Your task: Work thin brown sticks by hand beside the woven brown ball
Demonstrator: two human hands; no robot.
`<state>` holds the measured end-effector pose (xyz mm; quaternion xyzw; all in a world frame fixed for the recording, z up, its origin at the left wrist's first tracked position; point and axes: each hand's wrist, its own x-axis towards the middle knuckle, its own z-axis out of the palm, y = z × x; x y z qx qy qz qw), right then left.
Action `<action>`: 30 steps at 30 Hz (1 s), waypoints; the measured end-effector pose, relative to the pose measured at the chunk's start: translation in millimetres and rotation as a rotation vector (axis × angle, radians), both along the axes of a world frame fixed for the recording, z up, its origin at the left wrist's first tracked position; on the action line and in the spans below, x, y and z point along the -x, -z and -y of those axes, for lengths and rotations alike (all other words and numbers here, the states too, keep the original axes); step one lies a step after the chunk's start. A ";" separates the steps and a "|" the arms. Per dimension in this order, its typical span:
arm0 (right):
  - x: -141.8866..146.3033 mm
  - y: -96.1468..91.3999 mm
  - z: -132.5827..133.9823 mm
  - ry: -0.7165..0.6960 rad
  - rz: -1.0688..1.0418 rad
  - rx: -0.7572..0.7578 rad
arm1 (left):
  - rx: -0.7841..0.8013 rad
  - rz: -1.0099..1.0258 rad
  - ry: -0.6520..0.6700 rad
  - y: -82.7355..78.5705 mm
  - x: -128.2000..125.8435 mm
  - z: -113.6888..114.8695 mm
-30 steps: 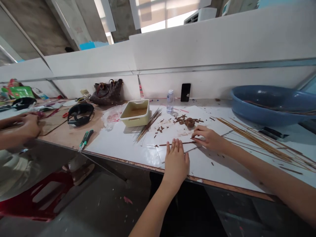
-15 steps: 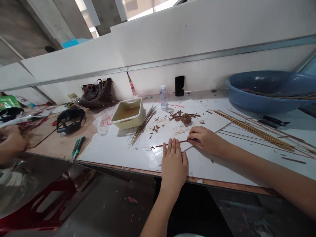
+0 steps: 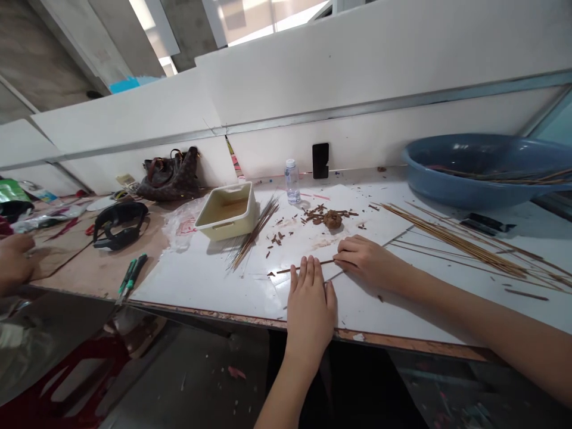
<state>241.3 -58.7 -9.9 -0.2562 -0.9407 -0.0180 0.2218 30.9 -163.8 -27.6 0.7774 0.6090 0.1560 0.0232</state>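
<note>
Right hand (image 3: 364, 262) apparently pinches a brown stick (image 3: 282, 271) lying sideways, left hand (image 3: 309, 304) flat over it.

The left grip (image 3: 310, 313) and right grip (image 3: 369, 262) make two, on one stick (image 3: 304, 267). The table (image 3: 192, 286) carries one clay ball (image 3: 332, 220), one tray (image 3: 226, 213), one bottle (image 3: 292, 182), one phone (image 3: 320, 161), one handbag (image 3: 170, 179), one basin (image 3: 482, 173) and two green-handled tools (image 3: 131, 271).
</note>
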 end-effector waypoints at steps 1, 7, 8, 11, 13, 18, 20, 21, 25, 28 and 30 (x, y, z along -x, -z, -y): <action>0.6 -0.9 0.6 -0.002 0.014 0.002 | -0.003 0.005 0.002 0.3 0.0 0.1; -3.7 -10.1 3.8 -0.025 0.048 0.037 | -0.015 0.021 0.005 2.4 1.1 -0.1; -6.0 -10.4 3.0 -0.015 0.031 0.046 | -0.012 0.015 0.005 2.5 1.3 -0.2; -12.8 -10.0 -0.4 0.059 -0.034 0.028 | 0.005 -0.008 0.001 1.9 1.3 0.1; -14.5 -9.7 -0.9 0.099 -0.065 -0.006 | 0.009 -0.012 -0.003 0.8 0.8 0.6; -5.0 -7.4 7.3 0.105 -0.129 -0.009 | 0.010 -0.009 -0.013 -2.7 -0.4 2.3; 0.7 -3.5 10.5 0.162 -0.168 0.031 | 0.019 -0.006 -0.011 -3.5 -0.2 2.8; 3.2 -0.9 11.3 0.197 -0.187 0.058 | 0.020 -0.004 -0.009 -3.7 -0.1 2.9; 9.6 11.2 9.1 0.301 -0.261 0.185 | 0.004 0.003 -0.010 -2.9 -0.1 2.7; 10.7 17.6 5.3 0.325 -0.306 0.239 | 0.007 0.002 -0.013 -1.8 -0.6 2.5; 9.1 19.1 3.1 0.300 -0.309 0.230 | 0.014 -0.002 -0.012 -1.1 -0.6 2.5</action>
